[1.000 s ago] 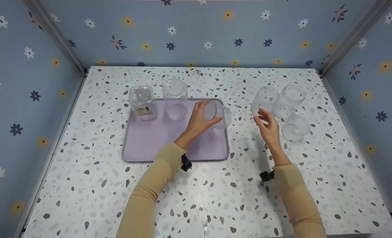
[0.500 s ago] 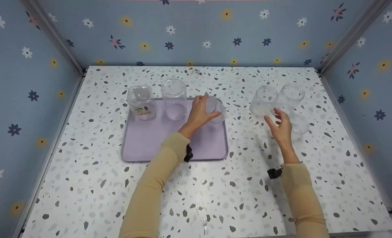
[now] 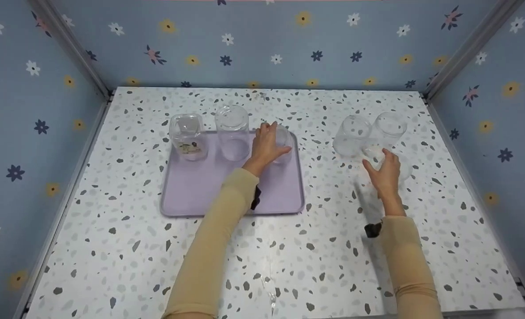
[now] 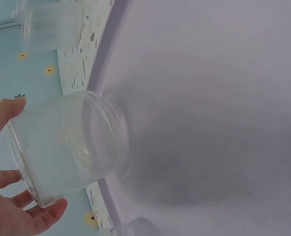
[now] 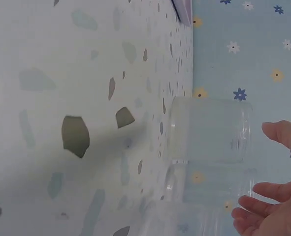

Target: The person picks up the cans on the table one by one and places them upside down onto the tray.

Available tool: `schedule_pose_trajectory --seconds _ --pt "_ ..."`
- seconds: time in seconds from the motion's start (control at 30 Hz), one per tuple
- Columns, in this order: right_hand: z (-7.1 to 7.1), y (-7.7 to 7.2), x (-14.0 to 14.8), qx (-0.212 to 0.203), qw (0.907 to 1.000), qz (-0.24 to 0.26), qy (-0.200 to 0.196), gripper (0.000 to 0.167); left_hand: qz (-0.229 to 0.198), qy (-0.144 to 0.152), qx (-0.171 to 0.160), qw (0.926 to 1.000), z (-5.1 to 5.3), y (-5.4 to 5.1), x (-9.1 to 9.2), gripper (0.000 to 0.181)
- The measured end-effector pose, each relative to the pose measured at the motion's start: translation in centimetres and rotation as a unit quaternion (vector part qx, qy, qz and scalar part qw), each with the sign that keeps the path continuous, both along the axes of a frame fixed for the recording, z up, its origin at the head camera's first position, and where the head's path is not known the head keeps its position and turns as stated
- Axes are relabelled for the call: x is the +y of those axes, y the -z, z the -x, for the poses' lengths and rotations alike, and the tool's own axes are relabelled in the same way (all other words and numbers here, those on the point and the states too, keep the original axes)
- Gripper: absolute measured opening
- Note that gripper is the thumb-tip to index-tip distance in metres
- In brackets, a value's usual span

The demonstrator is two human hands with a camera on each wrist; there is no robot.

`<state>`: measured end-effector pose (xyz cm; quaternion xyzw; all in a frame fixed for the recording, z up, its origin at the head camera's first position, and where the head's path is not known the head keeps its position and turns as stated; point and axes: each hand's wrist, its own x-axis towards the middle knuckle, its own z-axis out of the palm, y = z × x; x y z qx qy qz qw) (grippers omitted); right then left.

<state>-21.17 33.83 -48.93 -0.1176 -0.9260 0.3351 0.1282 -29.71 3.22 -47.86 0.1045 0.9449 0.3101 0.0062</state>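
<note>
My left hand (image 3: 266,148) grips a clear plastic jar (image 4: 61,142) by its base end, thumb on one side and fingers on the other. That jar is at the back right of the lilac tray (image 3: 191,190), its wide rim end toward the tray surface; whether it touches is hard to tell. At the right, my right hand (image 3: 386,173) is beside a clear jar (image 3: 404,167), which it partly hides. Its thumb and fingers are spread. In the right wrist view, the fingertips (image 5: 271,129) stand apart from the clear jars (image 5: 209,130).
On the tray's back left stand a squarish clear jar (image 3: 188,137) with a printed label and a tall clear jar (image 3: 232,133). Two more clear jars (image 3: 353,135) are at the right behind my right hand. Flower-patterned walls (image 3: 262,40) enclose the speckled table (image 3: 315,266).
My left hand has shifted the held jar slightly left and turned it from tilted to more upright over the tray. The right hand has moved right toward the nearest jar, its fingers spreading.
</note>
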Motion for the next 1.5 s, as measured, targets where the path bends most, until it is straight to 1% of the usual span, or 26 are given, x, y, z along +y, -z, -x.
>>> schedule_pose_trajectory --seconds 0.2,0.3,0.43,0.53,0.7,0.93,1.1,1.23,1.4,1.5 --pt "0.3 0.5 1.2 -0.002 0.9972 -0.067 0.034 0.065 0.048 0.012 0.010 0.9987 0.5 -0.1 0.0 0.083" --pt "0.6 0.5 1.8 -0.025 0.9950 -0.084 0.049 0.069 0.073 0.014 0.016 0.9971 0.8 -0.1 0.3 0.082" --pt "1.0 0.1 2.4 -0.081 0.9906 -0.090 0.062 0.076 0.089 0.011 0.018 0.9958 1.1 0.0 0.7 0.082" --pt "1.2 0.0 2.8 -0.114 0.9874 -0.089 0.065 0.083 0.093 0.012 0.020 0.9954 1.2 0.1 0.9 0.083" --pt "1.6 -0.2 3.2 -0.146 0.9834 -0.088 0.064 0.091 0.102 0.017 0.013 0.9945 1.4 0.0 1.3 0.084" --pt "1.8 -0.4 3.8 -0.193 0.9765 -0.074 0.060 0.096 0.107 0.026 -0.012 0.9938 1.6 -0.3 2.0 0.085" --pt "1.8 -0.5 4.0 -0.207 0.9744 -0.064 0.060 0.094 0.122 0.023 -0.020 0.9921 1.8 -0.3 2.2 0.086" --pt "1.8 -0.6 4.0 -0.214 0.9732 -0.056 0.064 0.091 0.128 0.029 -0.028 0.9910 2.0 -0.4 2.4 0.087" --pt "1.8 -0.6 4.2 -0.202 0.9761 -0.046 0.065 0.084 0.139 0.032 -0.028 0.9894 2.1 -0.3 2.5 0.088" --pt "1.8 -0.6 4.3 -0.197 0.9773 -0.046 0.064 0.082 0.141 0.031 -0.029 0.9891 2.1 -0.3 2.5 0.088"
